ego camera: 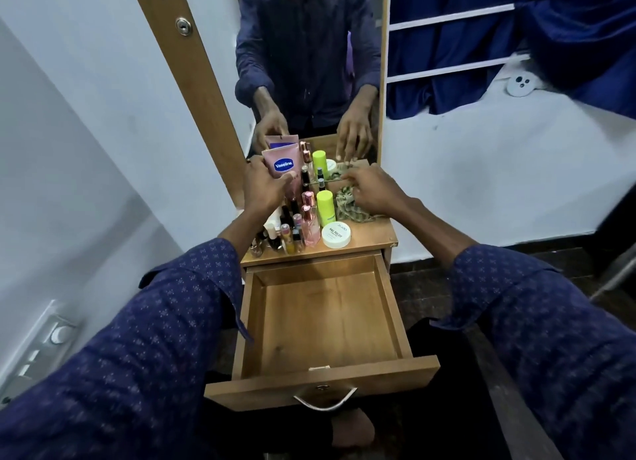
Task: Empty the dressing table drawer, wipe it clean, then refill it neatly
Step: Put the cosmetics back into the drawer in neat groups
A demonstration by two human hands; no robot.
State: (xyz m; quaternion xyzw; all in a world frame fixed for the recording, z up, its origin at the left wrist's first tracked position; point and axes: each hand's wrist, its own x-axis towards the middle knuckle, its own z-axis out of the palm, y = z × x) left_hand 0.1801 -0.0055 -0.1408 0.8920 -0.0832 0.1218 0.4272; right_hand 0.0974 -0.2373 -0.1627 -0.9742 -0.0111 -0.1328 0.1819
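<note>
I see the pulled-out wooden drawer (327, 318) bare inside, with its curved metal handle (325, 399) at the front. Behind the drawer, on the small wooden tabletop (371, 239), my left hand (265, 187) has its grip closed around a pink Vaseline tube (284, 165), thumb across the tube's front, holding it above the cluster of small cosmetic bottles (292, 225). My right hand (373, 191) pinches a crumpled patterned green cloth (347, 205) lying behind the drawer. A lime-green bottle (325, 203) and a round white jar (336, 235) stand between the drawer and the cloth.
</note>
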